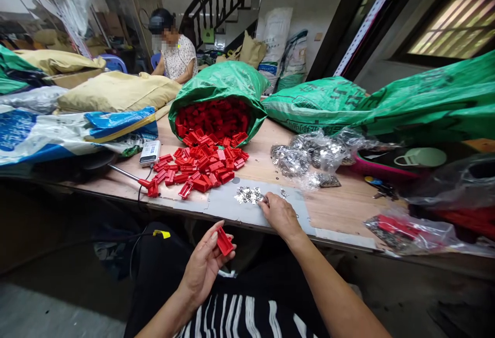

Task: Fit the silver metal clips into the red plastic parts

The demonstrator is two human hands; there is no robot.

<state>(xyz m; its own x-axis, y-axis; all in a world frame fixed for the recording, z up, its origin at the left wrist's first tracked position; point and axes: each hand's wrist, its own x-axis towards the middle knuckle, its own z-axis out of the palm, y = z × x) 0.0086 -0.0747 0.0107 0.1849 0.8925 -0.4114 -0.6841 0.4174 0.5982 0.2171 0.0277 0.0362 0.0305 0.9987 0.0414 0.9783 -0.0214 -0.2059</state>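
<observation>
My left hand (209, 256) holds a red plastic housing (225, 241) in front of the table edge, its hollow side facing up toward me. Over the grey mat (222, 206), my right hand (282, 214) has its thumb and fingertips pinched together at the right side of a pile of small shiny metal pieces (248, 195). Whatever sits between those fingertips is too small to make out. Beyond the mat, many red housings (204, 165) spill from a green woven sack (224, 78) lying on its side.
A white power bank (150, 151) and a rod with a red end (131, 174) lie left of the housings. Plastic bags of metal parts (309, 155) lie to the right, near a pink basket (390, 170). Another person (178, 52) sits across the table.
</observation>
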